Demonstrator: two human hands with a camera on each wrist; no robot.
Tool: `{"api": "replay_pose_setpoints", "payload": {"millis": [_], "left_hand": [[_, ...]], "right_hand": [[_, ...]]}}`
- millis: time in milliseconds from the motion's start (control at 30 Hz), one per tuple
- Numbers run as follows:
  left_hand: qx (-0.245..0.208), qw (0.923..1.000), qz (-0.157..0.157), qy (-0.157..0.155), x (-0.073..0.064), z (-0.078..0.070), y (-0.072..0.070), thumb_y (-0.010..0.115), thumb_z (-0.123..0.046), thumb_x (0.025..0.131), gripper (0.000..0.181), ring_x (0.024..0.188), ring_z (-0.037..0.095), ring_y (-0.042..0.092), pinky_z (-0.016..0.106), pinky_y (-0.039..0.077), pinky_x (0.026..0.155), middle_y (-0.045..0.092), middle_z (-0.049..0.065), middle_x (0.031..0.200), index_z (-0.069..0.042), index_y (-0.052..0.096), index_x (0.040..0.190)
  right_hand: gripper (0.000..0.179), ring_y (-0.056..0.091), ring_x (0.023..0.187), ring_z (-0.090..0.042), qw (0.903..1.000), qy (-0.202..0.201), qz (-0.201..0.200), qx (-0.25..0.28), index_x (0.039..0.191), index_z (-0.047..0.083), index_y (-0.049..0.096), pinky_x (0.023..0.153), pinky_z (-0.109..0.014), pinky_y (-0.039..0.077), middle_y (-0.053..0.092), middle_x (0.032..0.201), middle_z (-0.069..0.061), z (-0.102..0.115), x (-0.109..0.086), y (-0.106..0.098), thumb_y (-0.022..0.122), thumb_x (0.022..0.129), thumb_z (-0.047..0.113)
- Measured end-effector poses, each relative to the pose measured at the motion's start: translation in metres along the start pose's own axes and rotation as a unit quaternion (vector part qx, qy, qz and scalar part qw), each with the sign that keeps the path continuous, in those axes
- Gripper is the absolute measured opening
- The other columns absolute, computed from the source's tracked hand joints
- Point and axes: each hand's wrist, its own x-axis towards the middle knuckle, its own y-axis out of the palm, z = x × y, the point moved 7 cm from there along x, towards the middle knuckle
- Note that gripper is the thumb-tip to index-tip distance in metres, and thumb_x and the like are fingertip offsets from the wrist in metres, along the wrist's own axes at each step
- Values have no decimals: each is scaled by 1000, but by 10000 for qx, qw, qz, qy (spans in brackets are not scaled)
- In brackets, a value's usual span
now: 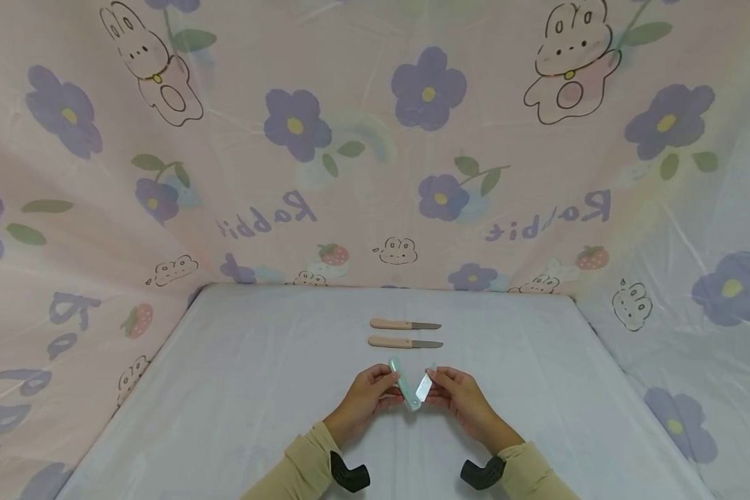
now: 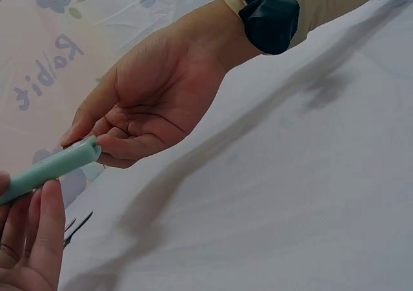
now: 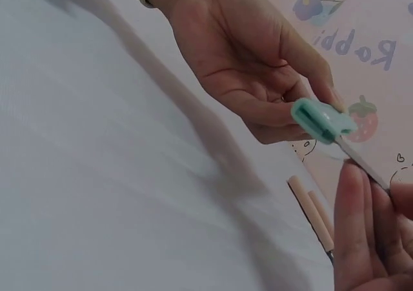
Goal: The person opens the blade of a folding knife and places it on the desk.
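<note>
A folding knife with a mint-green handle (image 1: 403, 386) is half unfolded in a V above the white table, pivot end toward me. My left hand (image 1: 365, 396) grips the handle between thumb and fingers. My right hand (image 1: 464, 401) pinches the shiny blade (image 1: 423, 386) near its tip. In the right wrist view, the slotted green handle (image 3: 319, 120) points at the camera in the left hand (image 3: 248, 65), while the right fingers (image 3: 361, 220) press the blade from below. The left wrist view has the handle (image 2: 55, 167) along the left fingertips, with the right hand (image 2: 161, 88) beyond.
Beyond the hands, two knives with light wooden handles lie side by side, a nearer knife (image 1: 390, 342) and a farther knife (image 1: 390, 323), blades to the right. A white cloth covers the table (image 1: 256, 361). Printed rabbit-and-flower curtains (image 1: 362, 173) enclose its back and sides.
</note>
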Motion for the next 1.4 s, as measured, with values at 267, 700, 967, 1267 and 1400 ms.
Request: {"api": "replay_pose_setpoints", "payload": {"millis": [267, 700, 967, 1267, 1400], "left_hand": [[-134, 9993, -350, -23, -1, 1, -8, 59, -19, 92, 44, 85, 19, 63, 36, 54, 81, 60, 14, 98, 14, 45, 118], [-770, 9929, -904, -79, -2, 0, -12, 58, -13, 93, 32, 87, 20, 63, 38, 51, 87, 57, 15, 100, 9, 48, 113], [-1379, 9809, -1357, 195, -3, -3, -12, 57, -7, 92, 21, 86, 22, 64, 38, 51, 85, 56, 14, 97, 7, 50, 106], [-1559, 9713, -1756, 368, -6, -5, -9, 56, -11, 94, 34, 87, 21, 63, 35, 50, 87, 55, 18, 104, 12, 45, 117], [-1693, 9633, -2031, 454, -7, -5, -7, 57, -11, 93, 36, 90, 24, 63, 37, 50, 87, 54, 20, 105, 12, 45, 117]], "right_hand": [[28, 65, 79, -21, 9999, -144, 47, 70, 106, -10, 47, 77, -36, 55, 65, 88, -12, 3, -3, 0, 57, 93, 12], [26, 66, 83, -21, 9993, -74, -210, 303, 108, -11, 46, 80, -35, 54, 64, 93, -16, 5, -7, -2, 53, 95, 10], [31, 66, 90, -25, 9947, -57, -500, 899, 115, -14, 40, 85, -36, 52, 63, 99, -22, 3, -8, -2, 49, 97, 8], [23, 66, 90, -26, 9862, -185, -874, 1390, 111, -11, 41, 85, -38, 51, 63, 97, -23, 3, -11, 0, 48, 96, 5], [21, 66, 89, -25, 9815, -244, -975, 1631, 110, -11, 40, 85, -38, 51, 62, 101, -25, 2, -11, 2, 48, 96, 3]]}}
